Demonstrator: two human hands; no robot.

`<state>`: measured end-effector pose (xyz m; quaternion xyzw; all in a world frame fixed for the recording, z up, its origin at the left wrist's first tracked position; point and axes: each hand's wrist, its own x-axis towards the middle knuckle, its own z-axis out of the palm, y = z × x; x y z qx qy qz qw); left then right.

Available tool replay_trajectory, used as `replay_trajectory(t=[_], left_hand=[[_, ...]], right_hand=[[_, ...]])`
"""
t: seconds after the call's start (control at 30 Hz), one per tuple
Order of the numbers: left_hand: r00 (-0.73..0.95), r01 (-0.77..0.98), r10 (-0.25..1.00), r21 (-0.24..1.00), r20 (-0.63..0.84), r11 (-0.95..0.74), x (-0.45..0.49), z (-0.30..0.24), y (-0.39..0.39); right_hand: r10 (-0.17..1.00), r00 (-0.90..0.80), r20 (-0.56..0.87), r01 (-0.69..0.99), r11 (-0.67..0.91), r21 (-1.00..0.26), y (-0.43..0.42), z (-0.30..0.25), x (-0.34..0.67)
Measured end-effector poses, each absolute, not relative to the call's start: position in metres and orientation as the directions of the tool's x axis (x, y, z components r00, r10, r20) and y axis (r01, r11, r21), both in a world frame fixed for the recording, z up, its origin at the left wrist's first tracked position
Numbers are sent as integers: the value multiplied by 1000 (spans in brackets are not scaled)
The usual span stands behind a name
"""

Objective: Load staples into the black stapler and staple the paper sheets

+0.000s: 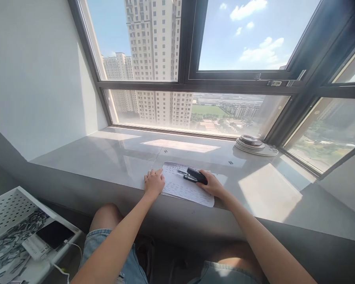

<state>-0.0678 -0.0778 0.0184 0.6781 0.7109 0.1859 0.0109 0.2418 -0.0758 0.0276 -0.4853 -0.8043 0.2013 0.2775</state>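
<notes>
On the pale window sill lie printed sheets of paper (pixel 189 192), with dark marks across the top one. My right hand (pixel 212 184) is wrapped round the back end of a black stapler (pixel 197 176) over the sheets. The stapler's jaws point left and stand apart, with a metal strip showing at the front. My left hand (pixel 154 182) has its fingers bent and close together at the left edge of the sheets, gripping that edge. Its thumb is partly hidden. Small dark pieces, perhaps staple strips (pixel 231 162), lie farther back on the sill.
Round, stacked plate-like discs (pixel 251 145) sit at the sill's back right corner, by the window frame (pixel 192 85). Below left, a white perforated cart (pixel 51 211) holds many grey pieces, a dark-screened device (pixel 55 234) and a white cable (pixel 60 269).
</notes>
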Motion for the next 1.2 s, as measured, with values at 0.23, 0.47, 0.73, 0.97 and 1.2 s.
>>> replay_trajectory(t=[0.23,0.47,0.73,0.97,1.2], left_hand=[[-67,967,992,253,111,37,-81,28,-43],[112,937,964,297,241,-183,-104,54,72],[369,791,891,413,266,-451,-108,13,154],[345,746,887,484,307,-458,-110,10,168],[289,758,903,501,318,-419,-100,24,155]], right_hand=[[839,-540,60,599,434,-673,-37,50,253],[597,-763,-249,453,220,-864,19,81,275],[499,-866,-25,327,528,-784,26,58,247],[568,-818,91,311,570,-760,32,52,245],[640,-746,186,326,594,-735,37,45,246]])
